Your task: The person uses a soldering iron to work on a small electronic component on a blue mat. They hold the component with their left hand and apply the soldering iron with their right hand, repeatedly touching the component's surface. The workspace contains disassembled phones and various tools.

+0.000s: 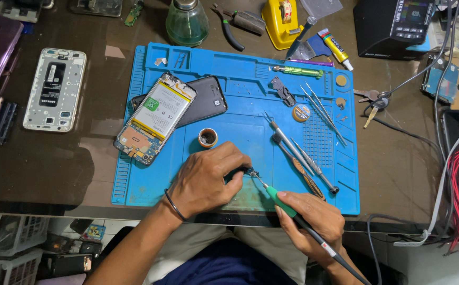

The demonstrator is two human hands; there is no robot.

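Far left on the dark table [39, 158] I've got a white phone frame [54, 89] lying flat, well apart from the work. Moving onto the blue repair mat [240, 84]: an opened phone [154, 118] with its battery showing lies tilted, resting partly over a dark back cover [206, 98]. Just below them sits a small round flux tin [207, 138], open. Now the left hand [204, 179], a thin band at the wrist, is curled down on the mat's near edge, fingers closed around a small dark circuit part [246, 171], pinning it to the mat; most of that part is hidden under the fingers. The tip of the soldering iron [279, 200] touches it from the right. The right hand [311, 219] is wrapped tight around the iron's green grip, its cord trailing off toward me. Just beyond, tweezers and screwdrivers [303, 158] lie loose on the mat. Up top, a green glass bottle [187, 22] and pliers [237, 24] sit near the mat's far edge.
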